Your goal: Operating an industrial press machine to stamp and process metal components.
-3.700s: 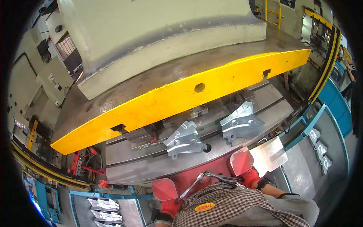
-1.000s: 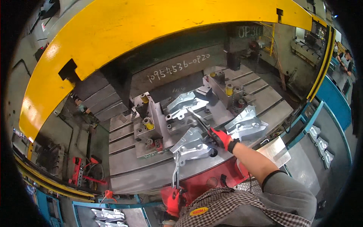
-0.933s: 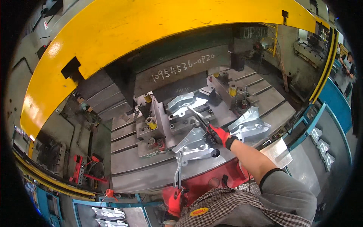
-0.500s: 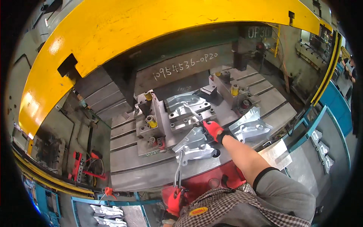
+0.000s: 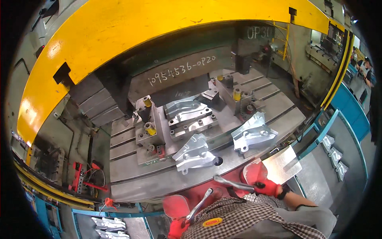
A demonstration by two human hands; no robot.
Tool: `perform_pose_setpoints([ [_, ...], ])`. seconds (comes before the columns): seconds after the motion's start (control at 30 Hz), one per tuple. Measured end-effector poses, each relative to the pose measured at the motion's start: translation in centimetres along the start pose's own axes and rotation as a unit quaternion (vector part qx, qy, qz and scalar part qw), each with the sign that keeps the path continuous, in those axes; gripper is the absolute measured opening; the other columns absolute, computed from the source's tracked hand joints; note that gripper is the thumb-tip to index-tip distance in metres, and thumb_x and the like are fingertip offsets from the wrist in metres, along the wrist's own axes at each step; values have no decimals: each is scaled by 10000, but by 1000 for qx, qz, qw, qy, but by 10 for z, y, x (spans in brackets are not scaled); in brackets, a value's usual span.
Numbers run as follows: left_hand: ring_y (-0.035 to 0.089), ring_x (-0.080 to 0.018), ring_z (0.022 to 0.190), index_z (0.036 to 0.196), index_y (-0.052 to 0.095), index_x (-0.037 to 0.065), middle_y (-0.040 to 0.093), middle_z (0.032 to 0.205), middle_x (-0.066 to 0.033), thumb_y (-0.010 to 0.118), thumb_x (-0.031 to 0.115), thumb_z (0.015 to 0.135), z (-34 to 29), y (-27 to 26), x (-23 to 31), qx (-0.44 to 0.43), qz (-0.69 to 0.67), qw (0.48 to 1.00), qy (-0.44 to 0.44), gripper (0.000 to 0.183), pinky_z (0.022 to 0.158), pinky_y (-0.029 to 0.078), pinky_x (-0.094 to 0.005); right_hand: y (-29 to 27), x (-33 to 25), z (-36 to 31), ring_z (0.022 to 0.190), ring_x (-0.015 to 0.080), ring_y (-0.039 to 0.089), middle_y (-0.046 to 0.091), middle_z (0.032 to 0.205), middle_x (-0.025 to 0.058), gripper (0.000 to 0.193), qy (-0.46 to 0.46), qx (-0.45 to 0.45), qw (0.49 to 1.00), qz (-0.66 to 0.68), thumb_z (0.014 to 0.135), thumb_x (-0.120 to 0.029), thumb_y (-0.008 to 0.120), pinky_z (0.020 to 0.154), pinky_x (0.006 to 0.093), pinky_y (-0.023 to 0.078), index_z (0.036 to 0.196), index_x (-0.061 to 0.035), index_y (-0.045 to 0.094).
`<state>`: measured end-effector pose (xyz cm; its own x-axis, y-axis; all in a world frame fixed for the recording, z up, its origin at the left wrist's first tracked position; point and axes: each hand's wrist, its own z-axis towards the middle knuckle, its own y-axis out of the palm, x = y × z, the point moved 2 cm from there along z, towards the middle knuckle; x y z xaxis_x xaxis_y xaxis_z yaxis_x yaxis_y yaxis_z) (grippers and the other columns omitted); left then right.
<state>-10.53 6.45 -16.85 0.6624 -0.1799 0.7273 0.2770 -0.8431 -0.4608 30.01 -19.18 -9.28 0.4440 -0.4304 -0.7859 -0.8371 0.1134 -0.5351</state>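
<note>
Right hand drew back, apparently gripping the metal tool jutting to its left.

"What are the hands doing?"
"The red-gloved left hand is gripping a metal tool, and the right hand is gripping a second tool, both staying short of the press bed's front edge."
"And what is the bed carrying?"
"A bent metal part is lying by the middle of that edge; another part is lying nearer the right front corner."
</note>
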Motion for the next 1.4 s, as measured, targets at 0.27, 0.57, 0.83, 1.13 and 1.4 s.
perform_pose_setpoints([
  [0.27, 505, -361, 1059, 1038, 622, 194, 620, 1047, -54, 603, 464, 733, -20, 16, 81, 183, 301, 932, 83, 408, 899, 330, -541, 34, 24, -14, 1079, 308, 515, 551, 1169, 79, 402, -84, 179, 913, -358, 714, -428, 655, 938, 480, 357, 1061, -229, 616],
  [0.57, 531, -311, 1041, 969, 657, 203, 630, 1010, -57, 584, 478, 746, -1, 24, 41, 232, 286, 925, 90, 362, 915, 308, -521, 25, 27, 11, 1094, 300, 515, 577, 1128, 91, 381, 16, 18, 952, -306, 724, -406, 632, 918, 438, 403, 1042, -198, 610],
  [0.83, 539, -317, 1027, 911, 661, 197, 628, 1011, -66, 581, 475, 746, 9, 25, 24, 143, 258, 954, 49, 332, 900, 323, -526, 28, 33, 13, 978, 306, 560, 612, 1020, 79, 274, -65, 84, 936, -336, 742, -390, 598, 831, 448, 440, 911, -178, 636],
  [1.13, 570, -329, 965, 928, 645, 172, 640, 950, -81, 546, 442, 782, 2, 21, 47, 116, 289, 948, 58, 323, 872, 346, -543, 30, 39, 13, 1183, 324, 443, 498, 1255, 111, 527, -33, 58, 932, -355, 716, -463, 621, 976, 457, 352, 1137, -155, 551],
  [1.4, 558, -308, 1014, 987, 638, 153, 640, 980, -88, 553, 430, 791, 5, 20, 34, 160, 271, 943, 107, 350, 881, 360, -524, 22, 27, 12, 1074, 302, 536, 603, 1096, 105, 485, 55, -55, 954, -291, 732, -484, 598, 918, 415, 408, 1091, -158, 604],
])
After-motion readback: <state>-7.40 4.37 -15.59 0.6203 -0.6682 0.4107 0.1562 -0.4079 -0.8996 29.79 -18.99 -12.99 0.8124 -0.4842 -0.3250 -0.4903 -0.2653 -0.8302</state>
